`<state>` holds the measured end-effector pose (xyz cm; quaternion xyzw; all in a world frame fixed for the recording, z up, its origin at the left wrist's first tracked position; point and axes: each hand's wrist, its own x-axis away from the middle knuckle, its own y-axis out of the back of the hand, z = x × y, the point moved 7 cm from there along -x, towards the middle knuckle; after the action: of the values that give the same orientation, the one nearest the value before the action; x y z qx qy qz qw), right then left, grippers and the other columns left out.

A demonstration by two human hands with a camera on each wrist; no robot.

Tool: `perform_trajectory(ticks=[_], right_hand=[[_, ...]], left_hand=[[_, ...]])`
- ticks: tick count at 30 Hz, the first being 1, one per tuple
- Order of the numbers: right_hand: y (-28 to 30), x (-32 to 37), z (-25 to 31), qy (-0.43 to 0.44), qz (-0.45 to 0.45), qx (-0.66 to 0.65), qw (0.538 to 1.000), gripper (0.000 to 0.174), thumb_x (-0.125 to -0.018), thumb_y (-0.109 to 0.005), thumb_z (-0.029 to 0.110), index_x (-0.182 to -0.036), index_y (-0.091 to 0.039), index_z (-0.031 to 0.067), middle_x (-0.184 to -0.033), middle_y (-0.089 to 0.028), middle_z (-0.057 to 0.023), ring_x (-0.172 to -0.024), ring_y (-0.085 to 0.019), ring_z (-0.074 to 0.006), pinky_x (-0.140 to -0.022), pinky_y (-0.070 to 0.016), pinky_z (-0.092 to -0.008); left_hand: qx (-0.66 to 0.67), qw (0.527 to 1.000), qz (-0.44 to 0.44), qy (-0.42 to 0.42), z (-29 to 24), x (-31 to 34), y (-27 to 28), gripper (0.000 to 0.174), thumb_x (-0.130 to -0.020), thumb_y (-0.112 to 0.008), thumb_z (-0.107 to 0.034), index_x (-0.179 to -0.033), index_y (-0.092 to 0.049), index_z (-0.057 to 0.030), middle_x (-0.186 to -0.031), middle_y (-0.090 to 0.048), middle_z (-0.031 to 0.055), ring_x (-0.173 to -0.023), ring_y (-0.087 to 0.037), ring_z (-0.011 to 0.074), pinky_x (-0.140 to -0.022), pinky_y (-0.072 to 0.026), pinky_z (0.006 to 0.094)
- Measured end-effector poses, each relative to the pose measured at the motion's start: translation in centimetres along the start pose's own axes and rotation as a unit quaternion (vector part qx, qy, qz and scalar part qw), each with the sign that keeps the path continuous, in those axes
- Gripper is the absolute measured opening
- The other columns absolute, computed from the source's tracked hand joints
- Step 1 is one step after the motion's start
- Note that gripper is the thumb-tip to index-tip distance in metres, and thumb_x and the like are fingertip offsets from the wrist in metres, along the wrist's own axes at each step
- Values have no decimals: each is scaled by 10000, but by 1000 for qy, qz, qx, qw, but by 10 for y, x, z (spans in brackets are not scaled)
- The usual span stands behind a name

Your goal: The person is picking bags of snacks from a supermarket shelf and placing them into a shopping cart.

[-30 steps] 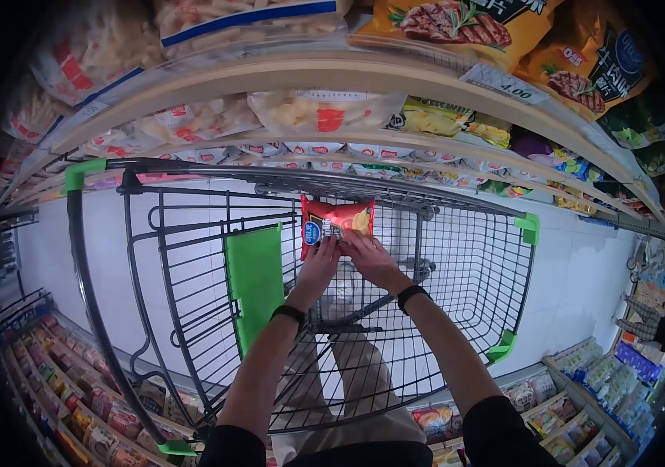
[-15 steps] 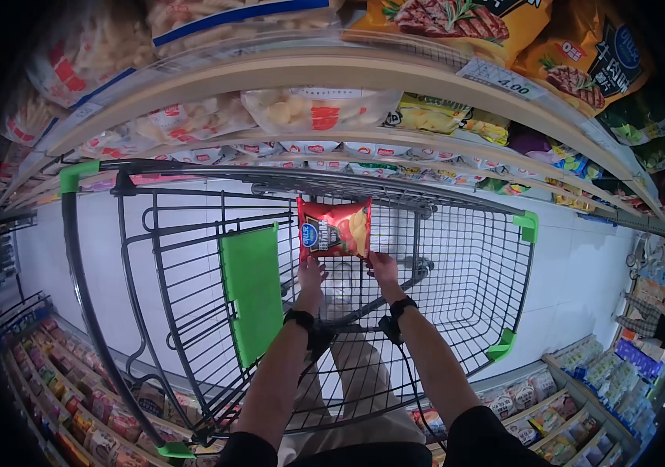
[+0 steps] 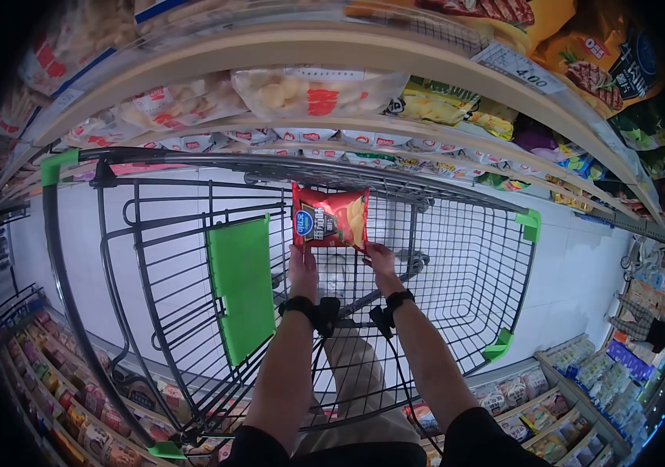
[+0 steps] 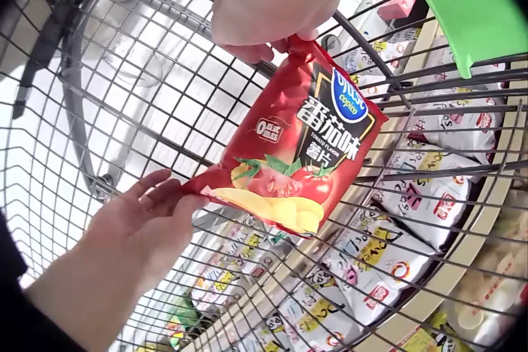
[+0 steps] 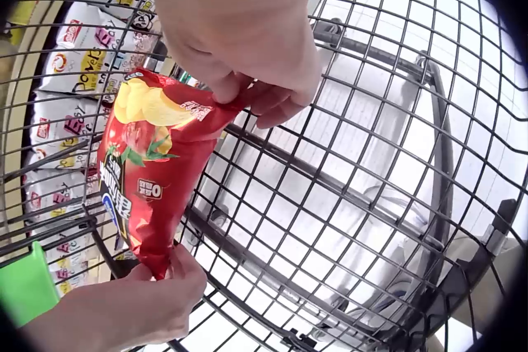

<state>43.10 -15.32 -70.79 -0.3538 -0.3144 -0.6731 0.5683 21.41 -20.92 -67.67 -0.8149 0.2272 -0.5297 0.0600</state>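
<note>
A red bag of tomato-flavour potato chips is held over the cart's wire basket, its printed front facing up. My left hand pinches one near corner of the bag, thumb and fingers closed on the sealed edge. At the other near corner, my right hand grips the crimped edge between thumb and fingers. In the left wrist view the chip bag is stretched between both hands. From the right wrist, the same bag looks puffed and sealed.
The shopping cart has a green seat flap on the left and green corner caps. Ahead, shelves carry bags of snacks, with a price tag at the right. Behind the cart stand racks of packets.
A second ago both hands lay over the bag's lower front. They then drew apart and down to its two near corners, which they now pinch. The cart appears shifted slightly left in view.
</note>
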Motion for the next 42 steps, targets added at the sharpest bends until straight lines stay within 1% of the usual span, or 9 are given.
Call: perform_trajectory(ticks=[9,11,12,14,18,23,27,31,42], right_hand=[[8,-6,20,99,-71,79,989,229,-913,-655,190,-992,-635,-24,-864,-688,-97,-724,-667,-171,-638,-571,-299],[18,-24,0,124,-120,155,973,205,-913,-656,175,-953,-637,-25,-839,-685,-99,-713,-661,-155,-625,-561,-292],[19,-23,5,135,-105,155,973,207,-913,-658,177,-960,-636,-23,-840,-684,-95,-717,-659,-150,-633,-555,-286],[10,-19,13,157,-67,149,974,213,-914,-660,183,-973,-634,-20,-843,-682,-87,-726,-654,-139,-651,-544,-275],[-11,2,61,98,9,-32,995,225,-925,-656,209,-1012,-642,2,-896,-669,-45,-786,-598,-102,-699,-481,-250],[-12,-25,72,141,35,52,988,193,-918,-657,181,-1022,-651,18,-881,-667,-32,-784,-594,-101,-727,-477,-252],[5,-33,65,120,40,69,990,164,-912,-657,161,-1002,-653,25,-871,-668,-28,-784,-598,-105,-705,-488,-268],[12,-38,51,90,63,70,991,139,-918,-641,145,-1015,-641,46,-916,-659,-36,-814,-620,-132,-737,-520,-305],[21,-50,26,170,-71,31,982,120,-871,-676,108,-962,-648,35,-818,-669,-46,-722,-605,-103,-636,-487,-269]], left_hand=[[8,994,-113,14,8,-17,24,402,-988,-507,-389,-1164,-550,-30,-1107,-581,46,-993,-577,117,-798,-489,226],[-162,985,-58,-16,6,-18,20,417,-1005,-466,-397,-1214,-506,-39,-1180,-547,51,-1047,-552,143,-854,-478,236],[-245,968,-29,-34,2,-14,10,425,-1014,-445,-401,-1239,-485,-43,-1217,-529,54,-1075,-539,156,-881,-473,241],[2,999,-48,10,-1,-9,3,429,-978,-532,-390,-1236,-508,-48,-1173,-571,46,-1063,-561,155,-903,-457,259],[-50,995,-71,51,-1,-7,10,493,-889,-666,-417,-1225,-558,-73,-1131,-615,8,-1068,-564,131,-950,-397,274],[-204,977,-64,10,-2,-10,18,285,-915,-644,-296,-1082,-648,-65,-976,-669,-1,-922,-614,102,-832,-457,251],[-462,869,26,-175,-29,-14,-12,270,-942,-605,-236,-1050,-666,4,-918,-707,62,-815,-653,130,-734,-498,250],[-458,871,45,-173,-37,-36,-26,281,-944,-601,-229,-1048,-658,25,-902,-718,117,-765,-664,150,-714,-510,283],[-619,719,-185,-255,-44,-23,-53,174,-887,-599,-178,-922,-650,-16,-842,-690,178,-796,-675,344,-735,-518,430]])
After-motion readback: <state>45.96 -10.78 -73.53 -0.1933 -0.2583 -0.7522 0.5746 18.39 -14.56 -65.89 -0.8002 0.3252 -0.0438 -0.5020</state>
